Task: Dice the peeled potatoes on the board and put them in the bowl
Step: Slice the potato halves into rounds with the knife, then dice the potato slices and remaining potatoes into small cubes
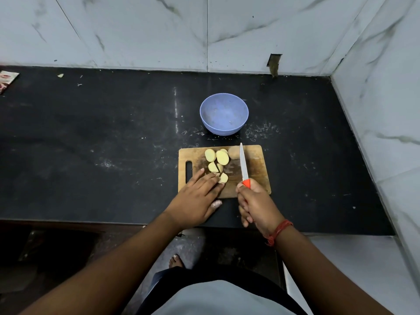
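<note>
Several pale yellow potato slices (pixel 218 161) lie on the wooden cutting board (pixel 256 171), and one uncut potato (pixel 234 153) sits at the board's far edge. My left hand (pixel 196 201) lies flat with straight fingers, its fingertips touching the nearest potato piece (pixel 223 178). My right hand (pixel 256 205) grips the orange handle of a knife (pixel 243 165), whose white blade points away over the board, right of the slices. The blue bowl (pixel 223 113) stands beyond the board and looks to hold no potato.
The board rests near the front edge of a black counter (pixel 102 144). Marble-tiled walls close off the back and right side. A small packet (pixel 6 81) lies at the far left. White specks and smears dot the counter around the bowl.
</note>
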{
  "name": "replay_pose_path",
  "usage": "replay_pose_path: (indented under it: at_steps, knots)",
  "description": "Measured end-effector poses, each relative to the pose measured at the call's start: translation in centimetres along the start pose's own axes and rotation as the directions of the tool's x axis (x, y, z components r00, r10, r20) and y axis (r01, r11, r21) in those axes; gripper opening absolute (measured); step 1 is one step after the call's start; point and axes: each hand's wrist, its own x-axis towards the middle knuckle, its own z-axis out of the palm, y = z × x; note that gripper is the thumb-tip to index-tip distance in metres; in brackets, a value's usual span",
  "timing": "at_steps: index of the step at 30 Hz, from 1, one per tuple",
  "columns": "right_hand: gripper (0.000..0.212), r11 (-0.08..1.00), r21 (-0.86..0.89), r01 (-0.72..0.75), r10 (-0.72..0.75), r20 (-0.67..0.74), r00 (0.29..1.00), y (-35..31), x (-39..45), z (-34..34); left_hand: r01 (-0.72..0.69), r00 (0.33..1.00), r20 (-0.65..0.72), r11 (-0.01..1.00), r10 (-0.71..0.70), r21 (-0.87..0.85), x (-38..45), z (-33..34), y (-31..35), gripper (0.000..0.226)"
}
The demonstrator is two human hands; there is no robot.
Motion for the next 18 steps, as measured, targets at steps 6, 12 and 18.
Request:
replay_pose_path:
  at_steps: [6,12,18]
  knots:
    - [0.022,0.991,-0.132,-0.024,0.018,-0.049,0.999,0.0,0.7,-0.9,-0.011,1.000,-0.021,1.000,0.012,0.029,0.9,-0.2,0.9,0.054]
    - [0.017,0.886,-0.458,-0.068,-0.047,-0.234,0.971,-0.4,2.1,-2.3,0.010,1.000,0.012,1.000,-0.010,0.023,2.6,0.2,2.7,0.054]
    - [0.015,0.744,-0.666,-0.058,-0.107,-0.205,0.973,-0.4,2.3,-2.7,0.070,0.997,0.020,0.997,-0.071,0.043,3.4,0.1,2.3,0.059]
